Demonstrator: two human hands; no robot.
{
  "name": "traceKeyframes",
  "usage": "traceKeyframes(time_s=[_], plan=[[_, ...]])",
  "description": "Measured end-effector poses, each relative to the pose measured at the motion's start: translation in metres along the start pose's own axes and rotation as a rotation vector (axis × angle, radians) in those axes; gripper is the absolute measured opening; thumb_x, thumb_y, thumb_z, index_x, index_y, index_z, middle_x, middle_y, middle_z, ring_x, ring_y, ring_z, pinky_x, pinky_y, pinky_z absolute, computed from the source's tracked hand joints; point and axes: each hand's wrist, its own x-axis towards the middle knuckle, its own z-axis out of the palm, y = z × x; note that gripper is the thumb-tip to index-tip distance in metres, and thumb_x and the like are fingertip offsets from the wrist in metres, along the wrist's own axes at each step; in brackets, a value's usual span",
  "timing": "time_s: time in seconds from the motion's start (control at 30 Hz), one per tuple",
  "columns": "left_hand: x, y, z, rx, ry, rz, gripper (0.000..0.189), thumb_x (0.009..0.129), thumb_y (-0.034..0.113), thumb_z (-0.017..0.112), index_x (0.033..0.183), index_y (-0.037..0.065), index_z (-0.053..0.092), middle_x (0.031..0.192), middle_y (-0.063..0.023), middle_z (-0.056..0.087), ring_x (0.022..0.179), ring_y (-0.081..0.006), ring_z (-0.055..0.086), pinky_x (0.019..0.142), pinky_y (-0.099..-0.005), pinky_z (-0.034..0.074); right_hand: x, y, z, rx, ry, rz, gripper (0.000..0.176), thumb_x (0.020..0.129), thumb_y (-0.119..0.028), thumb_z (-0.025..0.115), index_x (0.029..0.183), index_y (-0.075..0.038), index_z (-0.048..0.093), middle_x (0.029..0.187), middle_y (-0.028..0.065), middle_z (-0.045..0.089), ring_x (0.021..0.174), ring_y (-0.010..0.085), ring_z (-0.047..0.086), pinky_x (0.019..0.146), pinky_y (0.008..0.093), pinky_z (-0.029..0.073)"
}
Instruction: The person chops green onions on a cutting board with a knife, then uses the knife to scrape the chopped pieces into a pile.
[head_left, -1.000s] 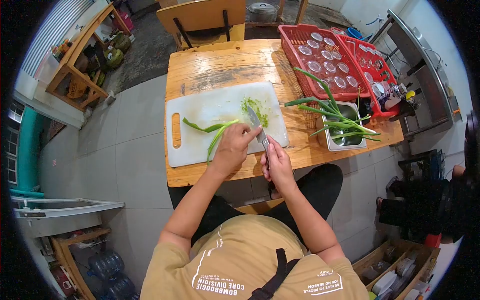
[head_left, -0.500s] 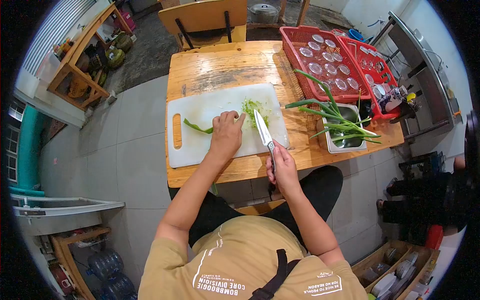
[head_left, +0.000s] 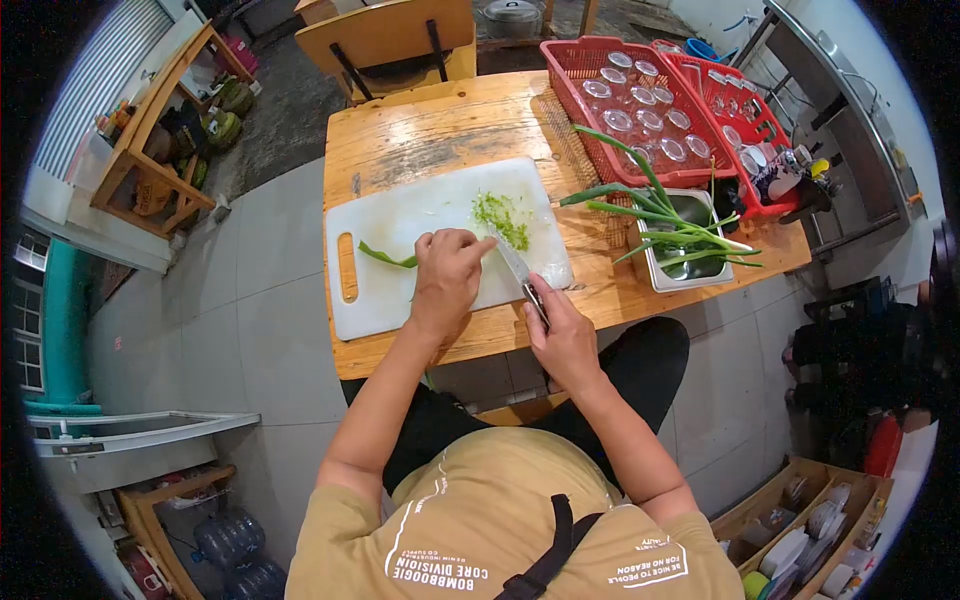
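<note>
My left hand (head_left: pixel 446 280) rests on the white cutting board (head_left: pixel 380 310), fingers curled over a spring onion whose green leaf (head_left: pixel 388 257) sticks out to the left. Its forefinger reaches to the tip of the knife (head_left: pixel 513 262); whether it touches the blade is hard to tell. My right hand (head_left: pixel 563 338) is closed around the knife's handle near the board's front edge, the blade pointing away and leftward. Finely chopped spring onion (head_left: pixel 500 218) lies just beyond the blade. Whole spring onions (head_left: pixel 675 222) lie across a metal container (head_left: pixel 692 276) on the right.
The board lies on a wooden table (head_left: pixel 430 118). A red basket (head_left: pixel 640 110) of upturned glasses stands at the back right, beside a second red basket (head_left: pixel 740 125) of glasses and utensils. A chair (head_left: pixel 390 45) stands behind the table.
My left forefinger and the knife tip have come closer together. The blade has turned and moved slightly left, off the chopped pile. The whole view has shifted a little.
</note>
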Motion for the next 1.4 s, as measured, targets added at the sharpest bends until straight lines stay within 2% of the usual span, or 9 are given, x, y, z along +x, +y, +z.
traceKeyframes(time_s=[0.17,0.4,0.7,0.8,0.87,1.0,1.2,1.27,1.4], plan=[[-0.003,0.011,0.002,-0.002,-0.146,0.113,0.045,0.086,-0.002,0.067,0.122,0.021,0.081,0.119,-0.008,0.065,0.123,-0.0298,0.059,0.11,-0.0491,0.038,0.0,0.0,0.001,-0.142,-0.018,-0.071,0.044,0.102,-0.017,0.071,0.145,-0.008,0.063,0.099,0.0139,0.069,0.086,0.0357,0.073,0.072,0.0469,0.059],[0.003,-0.014,0.017,0.081,-0.128,0.148,0.047,0.086,-0.001,0.069,0.124,0.024,0.081,0.119,-0.0074,0.065,0.123,-0.0295,0.059,0.11,-0.0493,0.038,-0.005,0.0,-0.005,-0.261,-0.023,-0.078,0.042,0.1,-0.012,0.073,0.141,-0.009,0.067,0.103,0.0128,0.072,0.084,0.0345,0.073,0.072,0.0443,0.059],[0.014,-0.021,0.012,0.103,-0.061,0.08,0.04,0.087,0.003,0.074,0.123,0.019,0.079,0.119,-0.0071,0.067,0.12,-0.0288,0.061,0.107,-0.0477,0.04,-0.009,0.001,-0.013,-0.228,0.009,-0.1,0.041,0.1,-0.012,0.072,0.14,-0.006,0.066,0.098,0.0116,0.068,0.086,0.0321,0.072,0.072,0.0447,0.059],[0.012,-0.01,0.005,0.009,-0.079,0.106,0.038,0.086,0.003,0.074,0.121,0.016,0.079,0.118,-0.0072,0.068,0.12,-0.029,0.062,0.108,-0.0473,0.04,-0.01,0.001,-0.012,-0.206,0.006,-0.092,0.038,0.101,-0.012,0.072,0.138,-0.009,0.068,0.102,0.0123,0.071,0.086,0.0343,0.073,0.074,0.045,0.059],[0.011,-0.004,0.003,-0.032,-0.14,0.239,0.037,0.086,0.003,0.073,0.121,0.014,0.079,0.121,-0.0074,0.069,0.123,-0.0283,0.061,0.109,-0.0473,0.04,-0.01,0.0,-0.012,-0.243,-0.019,-0.106,0.041,0.1,-0.013,0.071,0.14,-0.007,0.066,0.098,0.0112,0.068,0.086,0.0318,0.072,0.072,0.0437,0.059],[0.01,-0.008,0.008,0.004,-0.19,0.251,0.037,0.085,0.002,0.073,0.12,0.013,0.079,0.123,-0.008,0.069,0.125,-0.028,0.061,0.11,-0.0477,0.04,-0.011,-0.002,-0.011,-0.26,-0.027,-0.105,0.04,0.1,-0.013,0.071,0.14,-0.007,0.067,0.098,0.0111,0.067,0.086,0.0318,0.072,0.073,0.0435,0.059],[0.016,-0.031,0.01,0.069,-0.068,0.112,0.024,0.09,0.006,0.075,0.113,0.01,0.077,0.116,-0.0066,0.07,0.118,-0.0268,0.064,0.106,-0.0465,0.042,-0.015,-0.004,-0.015,-0.191,-0.041,-0.029,0.037,0.104,-0.017,0.068,0.139,-0.006,0.067,0.098,0.0149,0.071,0.083,0.0347,0.073,0.072,0.0455,0.059],[0.015,-0.034,0.007,0.062,-0.06,0.105,0.018,0.092,0.007,0.077,0.109,0.01,0.074,0.111,-0.0032,0.071,0.112,-0.0243,0.065,0.102,-0.044,0.043,-0.017,0.001,-0.011,-0.12,0.032,-0.021,0.036,0.107,-0.02,0.064,0.139,-0.005,0.066,0.1,0.0205,0.075,0.083,0.0388,0.075,0.074,0.0471,0.06],[0.013,-0.04,0.007,0.02,-0.059,0.069,0.022,0.09,0.005,0.077,0.111,0.01,0.072,0.109,-0.0042,0.071,0.111,-0.0252,0.066,0.103,-0.0443,0.044,-0.018,-0.001,-0.01,-0.007,0.014,0.047,0.036,0.11,-0.022,0.062,0.14,-0.004,0.065,0.102,0.0243,0.077,0.086,0.0429,0.075,0.077,0.0488,0.06]])
